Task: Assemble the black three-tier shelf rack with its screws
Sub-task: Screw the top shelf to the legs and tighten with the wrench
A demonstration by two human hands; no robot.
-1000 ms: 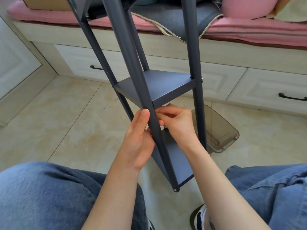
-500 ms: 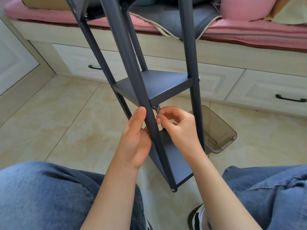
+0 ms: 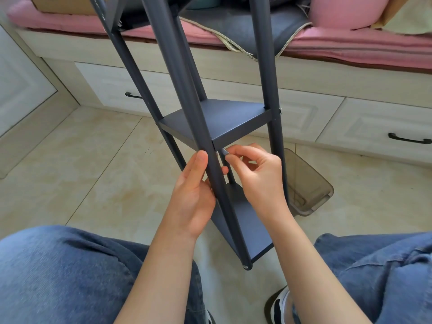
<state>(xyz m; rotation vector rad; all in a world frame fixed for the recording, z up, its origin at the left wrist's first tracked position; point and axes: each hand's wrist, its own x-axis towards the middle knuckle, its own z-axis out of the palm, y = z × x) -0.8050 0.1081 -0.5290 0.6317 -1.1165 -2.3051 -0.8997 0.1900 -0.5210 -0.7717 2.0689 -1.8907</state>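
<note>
Rack dark grey, tilted, left hand gripping near post

The rack stands tilted between 2 knees, bin behind it, drawers beyond.

The rack runs off the top edge above the grip. The small metal tool pinched by the right hand is mostly hidden by its fingers, its type unclear.

Between the front post and right post, the middle shelf caps the gap.
</note>
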